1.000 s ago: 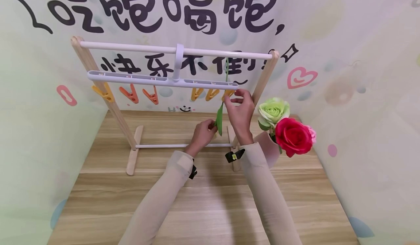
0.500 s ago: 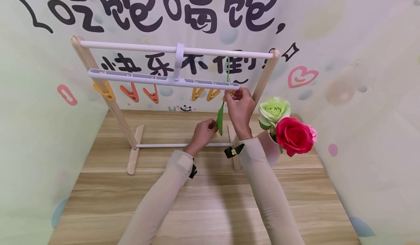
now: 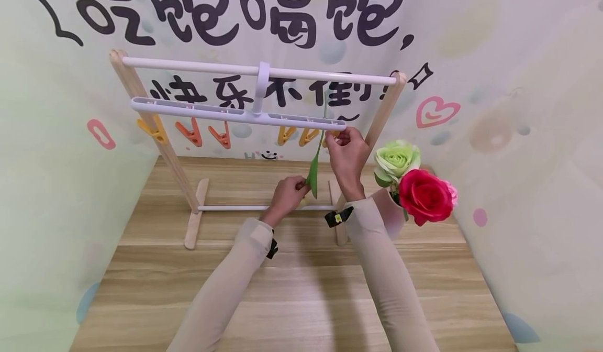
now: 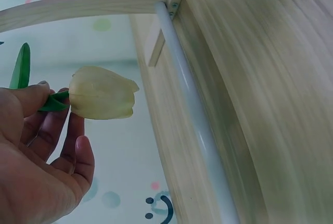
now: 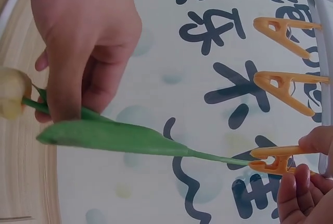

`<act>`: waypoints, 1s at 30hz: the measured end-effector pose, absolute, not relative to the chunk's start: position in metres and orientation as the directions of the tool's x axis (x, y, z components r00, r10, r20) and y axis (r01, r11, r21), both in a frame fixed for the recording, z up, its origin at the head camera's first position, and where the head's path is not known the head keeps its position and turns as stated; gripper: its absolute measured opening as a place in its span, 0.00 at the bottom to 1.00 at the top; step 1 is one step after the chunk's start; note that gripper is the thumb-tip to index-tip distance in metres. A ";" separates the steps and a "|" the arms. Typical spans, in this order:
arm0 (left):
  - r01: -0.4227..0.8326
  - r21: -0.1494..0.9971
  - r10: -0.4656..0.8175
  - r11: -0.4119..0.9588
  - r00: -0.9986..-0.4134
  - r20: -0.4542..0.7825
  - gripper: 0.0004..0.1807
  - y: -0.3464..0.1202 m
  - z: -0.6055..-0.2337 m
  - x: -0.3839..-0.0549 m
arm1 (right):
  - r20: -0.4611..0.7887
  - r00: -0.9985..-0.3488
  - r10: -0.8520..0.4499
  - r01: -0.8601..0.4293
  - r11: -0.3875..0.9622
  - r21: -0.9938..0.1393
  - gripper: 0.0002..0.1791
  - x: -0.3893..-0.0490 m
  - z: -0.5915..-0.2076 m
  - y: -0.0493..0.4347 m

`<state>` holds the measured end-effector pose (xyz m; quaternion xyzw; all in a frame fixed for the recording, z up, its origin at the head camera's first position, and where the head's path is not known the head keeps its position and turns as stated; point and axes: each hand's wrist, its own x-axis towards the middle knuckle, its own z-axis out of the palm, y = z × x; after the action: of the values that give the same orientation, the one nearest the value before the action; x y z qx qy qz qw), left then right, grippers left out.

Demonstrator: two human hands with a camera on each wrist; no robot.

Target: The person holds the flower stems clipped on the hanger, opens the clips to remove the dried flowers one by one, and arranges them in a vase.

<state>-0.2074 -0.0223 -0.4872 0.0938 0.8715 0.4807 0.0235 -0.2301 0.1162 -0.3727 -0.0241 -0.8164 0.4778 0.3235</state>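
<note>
My left hand (image 3: 287, 195) pinches an artificial tulip (image 4: 101, 92) by its green stem just behind the pale yellow bloom. It hangs head down, its long green leaf (image 5: 109, 138) beside the fingers. Above, my right hand (image 3: 349, 158) grips the handles of a yellow clothespin (image 5: 281, 151) at the right end of a lilac clip hanger (image 3: 226, 114). The tulip's thin stem (image 5: 218, 158) reaches the clothespin's mouth in the right wrist view. In the head view the stem runs up behind the hanger, left of the right fingertips.
The hanger hooks over the white top rod (image 3: 198, 67) of a wooden rack (image 3: 176, 158). More yellow clothespins (image 3: 308, 136) and orange clothespins (image 3: 190, 132) hang from it. Right of the rack stands a pink vase (image 3: 388, 210) with a red rose (image 3: 425, 197) and other flowers.
The tulip's stem has shifted slightly left relative to the hanger, and my left hand has moved a little down and left. My right hand keeps its grip at the clothespin.
</note>
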 end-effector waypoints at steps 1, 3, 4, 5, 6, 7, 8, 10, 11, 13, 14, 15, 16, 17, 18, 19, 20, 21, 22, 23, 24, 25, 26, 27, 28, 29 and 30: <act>0.142 0.836 0.188 0.530 -0.981 0.048 0.11 -0.024 -0.487 -0.207 | 0.503 -0.791 0.349 -0.271 0.538 -0.798 0.14 -0.230 -0.373 0.116; 0.142 0.828 0.193 0.542 -0.980 0.042 0.11 -0.027 -0.488 -0.204 | 0.502 -0.793 0.346 -0.272 0.536 -0.799 0.13 -0.230 -0.374 0.116; 0.144 0.824 0.196 0.547 -0.980 0.040 0.11 -0.029 -0.489 -0.203 | 0.502 -0.793 0.344 -0.272 0.536 -0.799 0.13 -0.230 -0.374 0.116; 0.146 0.820 0.203 0.553 -0.979 0.037 0.11 -0.031 -0.490 -0.202 | 0.501 -0.794 0.344 -0.271 0.537 -0.799 0.14 -0.230 -0.374 0.116; 0.148 0.815 0.209 0.560 -0.977 0.034 0.11 -0.033 -0.491 -0.201 | 0.499 -0.795 0.344 -0.268 0.539 -0.798 0.14 -0.230 -0.374 0.116; 0.151 0.809 0.215 0.568 -0.976 0.031 0.10 -0.034 -0.492 -0.200 | 0.497 -0.797 0.343 -0.265 0.542 -0.798 0.14 -0.230 -0.375 0.116; 0.156 0.804 0.223 0.575 -0.974 0.029 0.10 -0.037 -0.494 -0.199 | 0.496 -0.798 0.342 -0.261 0.546 -0.796 0.15 -0.230 -0.375 0.116; 0.169 0.786 0.244 0.595 -0.970 0.024 0.10 -0.041 -0.496 -0.196 | 0.493 -0.801 0.339 -0.254 0.553 -0.794 0.16 -0.229 -0.375 0.116; 0.176 0.776 0.257 0.605 -0.966 0.019 0.10 -0.043 -0.498 -0.195 | 0.493 -0.802 0.339 -0.251 0.557 -0.792 0.17 -0.230 -0.375 0.117; 0.185 0.757 0.276 0.627 -0.961 0.006 0.10 -0.047 -0.500 -0.192 | 0.493 -0.802 0.337 -0.253 0.556 -0.792 0.17 -0.230 -0.376 0.117; 0.186 0.751 0.286 0.633 -0.958 -0.004 0.10 -0.050 -0.501 -0.190 | 0.494 -0.802 0.335 -0.255 0.556 -0.791 0.18 -0.230 -0.377 0.118; 0.182 0.745 0.293 0.641 -0.956 -0.018 0.10 -0.052 -0.502 -0.189 | 0.496 -0.801 0.335 -0.258 0.554 -0.791 0.18 -0.230 -0.378 0.118; 0.179 0.738 0.299 0.650 -0.954 -0.032 0.10 -0.055 -0.503 -0.187 | 0.498 -0.799 0.337 -0.261 0.552 -0.792 0.18 -0.230 -0.378 0.118; 0.174 0.733 0.302 0.658 -0.952 -0.045 0.10 -0.057 -0.503 -0.186 | 0.501 -0.797 0.337 -0.266 0.549 -0.792 0.18 -0.230 -0.379 0.119; 0.172 0.725 0.304 0.667 -0.951 -0.055 0.10 -0.059 -0.504 -0.185 | 0.504 -0.795 0.338 -0.271 0.545 -0.793 0.18 -0.230 -0.380 0.119; 0.169 0.721 0.308 0.672 -0.949 -0.065 0.10 -0.061 -0.505 -0.184 | 0.508 -0.793 0.338 -0.275 0.545 -0.792 0.18 -0.229 -0.380 0.120; 0.169 0.718 0.311 0.675 -0.948 -0.070 0.10 -0.063 -0.505 -0.183 | 0.510 -0.791 0.338 -0.279 0.543 -0.792 0.18 -0.229 -0.381 0.120; 0.172 0.710 0.315 0.683 -0.946 -0.073 0.10 -0.065 -0.506 -0.182 | 0.513 -0.789 0.339 -0.283 0.541 -0.792 0.18 -0.229 -0.381 0.120; 0.177 0.704 0.319 0.688 -0.945 -0.074 0.11 -0.067 -0.506 -0.181 | 0.515 -0.788 0.339 -0.286 0.539 -0.792 0.18 -0.229 -0.381 0.120; 0.181 0.700 0.323 0.691 -0.943 -0.075 0.11 -0.068 -0.506 -0.180 | 0.518 -0.786 0.338 -0.288 0.540 -0.790 0.18 -0.229 -0.381 0.120; 0.187 0.697 0.329 0.692 -0.941 -0.074 0.11 -0.070 -0.507 -0.179 | 0.519 -0.785 0.339 -0.288 0.542 -0.790 0.19 -0.229 -0.380 0.120; 0.189 0.695 0.335 0.693 -0.939 -0.079 0.12 -0.071 -0.507 -0.178 | 0.521 -0.783 0.340 -0.289 0.543 -0.788 0.19 -0.229 -0.380 0.121; 0.193 0.693 0.341 0.695 -0.936 -0.082 0.12 -0.072 -0.506 -0.177 | 0.524 -0.781 0.340 -0.292 0.543 -0.788 0.19 -0.229 -0.380 0.121; 0.193 0.690 0.348 0.697 -0.933 -0.090 0.12 -0.074 -0.506 -0.176 | 0.526 -0.779 0.341 -0.293 0.544 -0.786 0.19 -0.229 -0.380 0.121; 0.192 0.691 0.355 0.697 -0.930 -0.099 0.11 -0.075 -0.506 -0.175 | 0.528 -0.777 0.342 -0.294 0.545 -0.785 0.19 -0.230 -0.380 0.121; 0.193 0.691 0.363 0.696 -0.926 -0.106 0.10 -0.076 -0.505 -0.173 | 0.532 -0.774 0.343 -0.297 0.546 -0.783 0.19 -0.230 -0.380 0.121; 0.192 0.690 0.367 0.698 -0.923 -0.115 0.10 -0.077 -0.504 -0.172 | 0.532 -0.773 0.345 -0.297 0.545 -0.784 0.20 -0.230 -0.379 0.121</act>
<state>-0.1720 -0.0765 -0.5038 0.1532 0.9132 0.3571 0.1228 -0.2302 0.1214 -0.3794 -0.0147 -0.8119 0.4769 0.3363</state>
